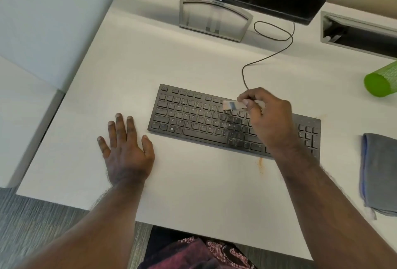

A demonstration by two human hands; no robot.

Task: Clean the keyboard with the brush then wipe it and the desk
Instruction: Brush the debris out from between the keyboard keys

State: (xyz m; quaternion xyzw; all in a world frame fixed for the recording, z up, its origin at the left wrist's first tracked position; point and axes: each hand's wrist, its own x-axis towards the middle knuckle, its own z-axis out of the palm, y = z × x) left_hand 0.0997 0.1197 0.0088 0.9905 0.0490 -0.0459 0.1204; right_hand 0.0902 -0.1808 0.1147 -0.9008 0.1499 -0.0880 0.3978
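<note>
Blurred pale brush pinched in right hand over keyboard; left hand flat.

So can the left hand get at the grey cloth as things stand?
Probably not easily: the left hand lies flat at the keyboard's left end, the grey cloth lies far right, and the right forearm crosses between them.

right hand holds brush over keyboard | left hand flat on desk
</note>
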